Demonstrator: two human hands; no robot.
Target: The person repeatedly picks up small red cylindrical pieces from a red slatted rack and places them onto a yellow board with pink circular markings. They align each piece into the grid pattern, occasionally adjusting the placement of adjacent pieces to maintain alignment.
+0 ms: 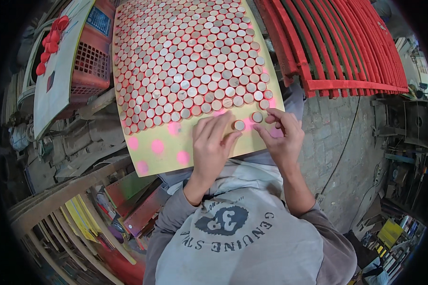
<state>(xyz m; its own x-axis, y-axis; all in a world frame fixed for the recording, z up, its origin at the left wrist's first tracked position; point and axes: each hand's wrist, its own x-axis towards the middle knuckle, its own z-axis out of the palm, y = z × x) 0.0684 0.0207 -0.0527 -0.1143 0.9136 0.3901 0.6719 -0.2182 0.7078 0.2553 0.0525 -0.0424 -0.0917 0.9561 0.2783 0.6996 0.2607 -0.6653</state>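
Many small round discs (pixel 188 103) with pale tops and red sides stand packed close together on a yellow board (pixel 169 164). Two loose discs are apart from the rows at the near right part of the board. My left hand (pixel 211 142) is beside one loose disc (pixel 238 125), its thumb and forefinger apart on either side; whether they touch it I cannot make out. By the other loose disc (pixel 257 117) is my right hand (pixel 285 135), thumb and forefinger apart and the other fingers curled. Pink round spots (pixel 157 146) mark the board's bare near strip.
Red slatted frames (pixel 335 88) are stacked at the far right. On the left stands a pink plastic crate (pixel 91 64), with a pale panel (pixel 57 76) leaning by it and red round pieces (pixel 51 45) on top. A wooden rack (pixel 71 194) lies at the near left.
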